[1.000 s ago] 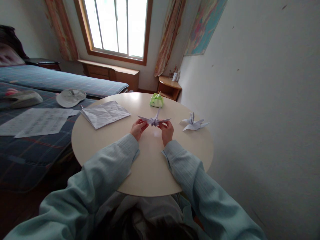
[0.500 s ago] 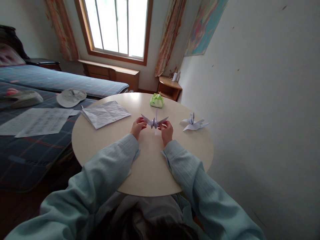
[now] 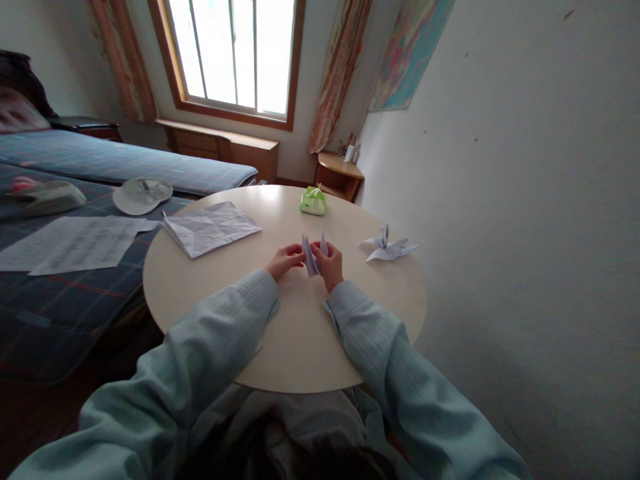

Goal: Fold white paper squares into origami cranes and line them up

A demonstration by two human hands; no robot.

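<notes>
Spread sideways half a second ago, the wings of the folded paper (image 3: 310,263) now stand upright near the table's (image 3: 300,333) middle. Left hand (image 3: 287,261), fingers curled narrow, touches one wing; whether it grips, I cannot tell. Right hand (image 3: 329,265) pinches the other side. Creased sheet (image 3: 213,228) by the left edge, green packet (image 3: 313,201) far edge, paper crane (image 3: 387,248) right edge; bed (image 3: 75,310) at left.
</notes>
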